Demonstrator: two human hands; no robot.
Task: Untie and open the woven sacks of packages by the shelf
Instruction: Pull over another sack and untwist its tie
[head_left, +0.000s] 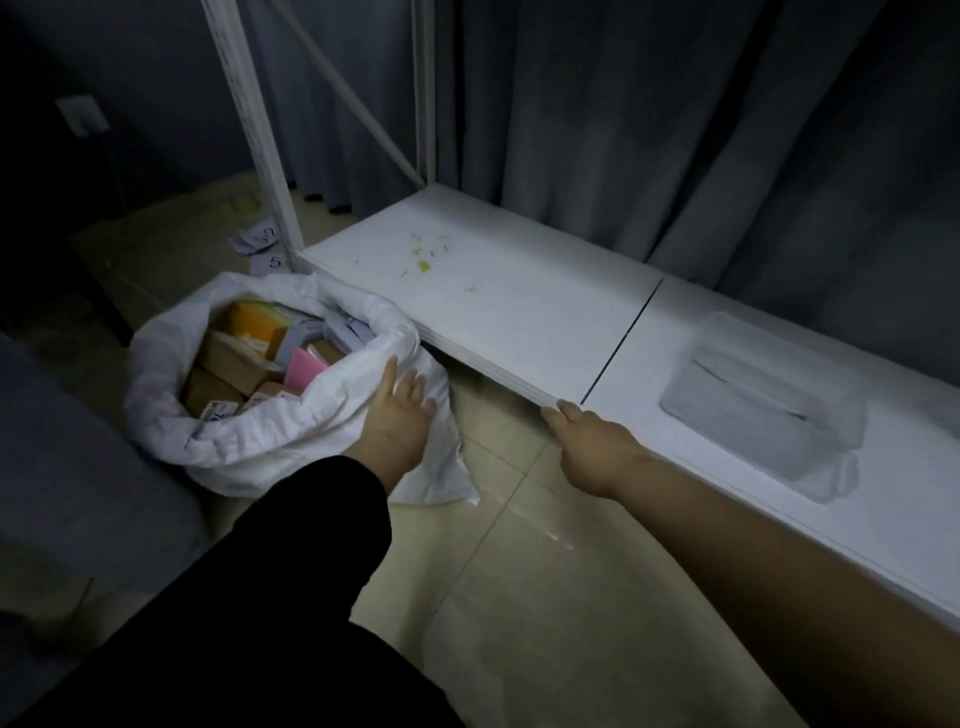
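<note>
Two hands are seen low over the tiled floor (509, 545): the left hand (397, 415) is laid on the woven sack (249, 441) just below its rolled rim, fingers (410, 387) straight and slightly spread, while the shelf (519, 312) front edge is pinched by the right hand (587, 441). Farther off, the sack's mouth is already open beside the shelf's left corner, packages (239, 364) exposed. The slack rim could be pushed inward and packages tipped out if pressed harder.

A clear plastic box (763, 400) sits near grey curtains (675, 130); numbered paper slips (265, 247) litter the floor.
</note>
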